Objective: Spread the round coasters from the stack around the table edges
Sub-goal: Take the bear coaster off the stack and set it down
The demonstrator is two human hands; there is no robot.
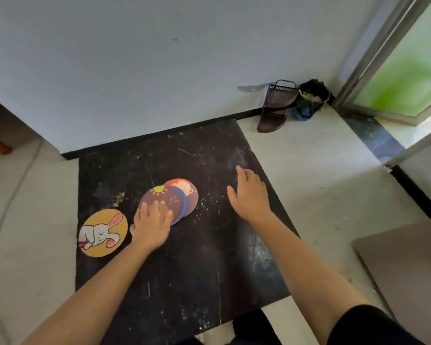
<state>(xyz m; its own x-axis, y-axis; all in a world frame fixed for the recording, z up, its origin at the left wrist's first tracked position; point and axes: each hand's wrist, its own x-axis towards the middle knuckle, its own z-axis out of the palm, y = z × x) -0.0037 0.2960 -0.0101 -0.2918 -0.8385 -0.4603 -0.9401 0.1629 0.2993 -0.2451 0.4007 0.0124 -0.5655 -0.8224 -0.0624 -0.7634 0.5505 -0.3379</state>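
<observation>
A black square table (197,257) fills the middle of the view. A yellow round coaster with a rabbit (103,232) lies at its left edge. Near the centre a fanned stack of round coasters (182,197) rests, with a purple sun coaster (164,197) on top, a blue one under it and a red-orange one behind. My left hand (151,226) lies flat with spread fingers on the near part of the purple coaster. My right hand (249,192) hovers open over the table's right side, touching no coaster.
A white wall runs along the table's far edge. A brown corner rack (275,105) and a dark bin (310,99) stand on the pale floor at the back right, beside a glass door frame (373,58). A grey board (408,270) lies at the right.
</observation>
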